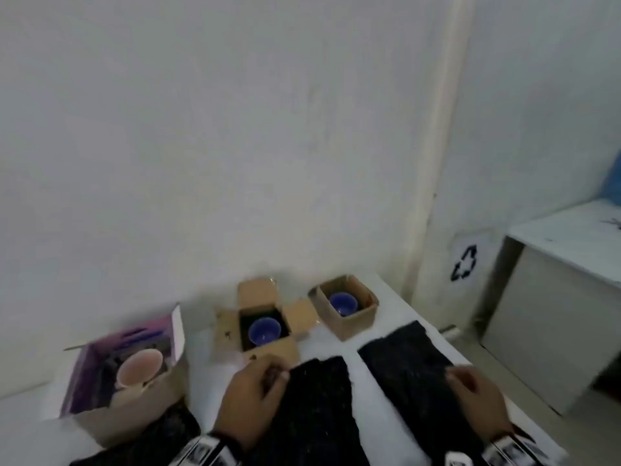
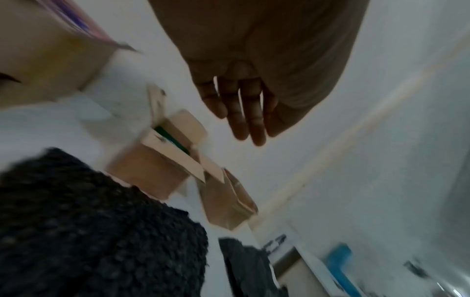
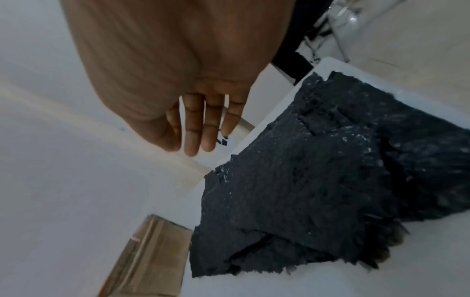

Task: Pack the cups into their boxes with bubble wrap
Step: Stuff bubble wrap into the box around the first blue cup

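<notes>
Three open boxes stand on the white table (image 1: 336, 348). A pink cup (image 1: 139, 366) sits in the purple-lined box (image 1: 134, 408) on the left. One blue cup (image 1: 264, 331) is in the middle cardboard box (image 1: 258, 290), another blue cup (image 1: 342, 303) in the right cardboard box (image 1: 353, 322). Black bubble wrap lies flat in sheets: the middle sheet (image 1: 319, 405), the right sheet (image 1: 403, 358) and one at the lower left (image 1: 158, 438). My left hand (image 1: 258, 385) hovers at the middle sheet's left corner, fingers (image 2: 244, 112) straight, holding nothing. My right hand (image 1: 477, 395) hovers over the right sheet (image 3: 318, 170), also empty.
A white wall runs right behind the boxes. The table's right edge lies just beyond the right sheet. Past it stand a white bin with a recycling mark (image 1: 465, 264) and a pale cabinet (image 1: 554, 297).
</notes>
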